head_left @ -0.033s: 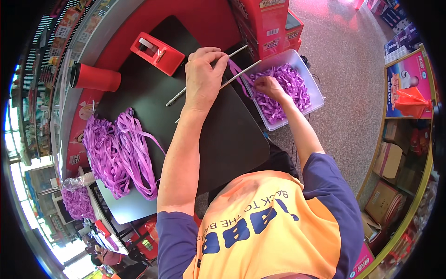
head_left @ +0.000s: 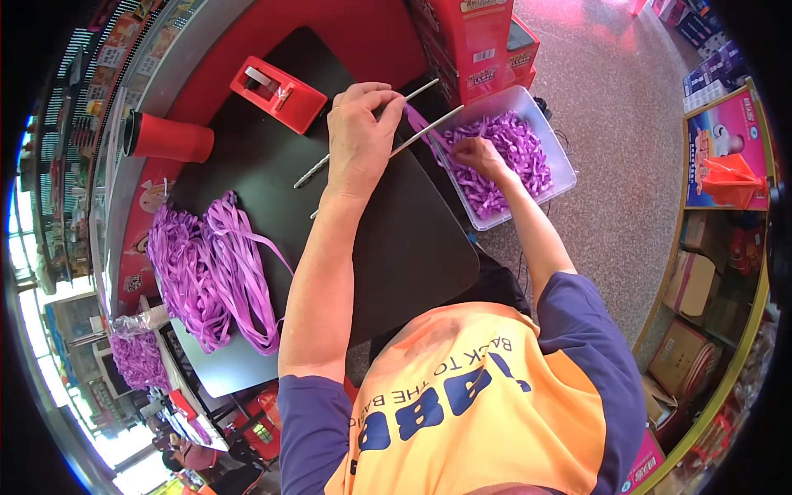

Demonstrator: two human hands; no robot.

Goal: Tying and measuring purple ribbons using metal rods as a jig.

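My left hand [head_left: 360, 136] is closed in a pinch above the black tabletop [head_left: 404, 247]; what sits between its fingertips is hidden. One thin metal rod [head_left: 312, 172] passes under that hand and comes out beyond the fingertips. A second rod [head_left: 429, 128] lies roughly parallel, nearer me. From beside the left fingertips, a purple ribbon [head_left: 421, 124] runs down to my right hand [head_left: 483, 157], whose fingers are closed on it. That hand is over the left side of a clear plastic bin [head_left: 561, 157] filled with crinkled purple ribbon pieces [head_left: 516, 148].
Two long bundles of purple ribbon [head_left: 239, 268] lie at the table's left. A red tape dispenser [head_left: 285, 95] and a red tumbler [head_left: 173, 138] stand farther back. Red boxes [head_left: 470, 49] rise behind the bin. Shelves [head_left: 701, 272] line the right side.
The ribbon between my hands has shifted slightly and now runs straighter toward my right hand. Both hands stay almost in place.
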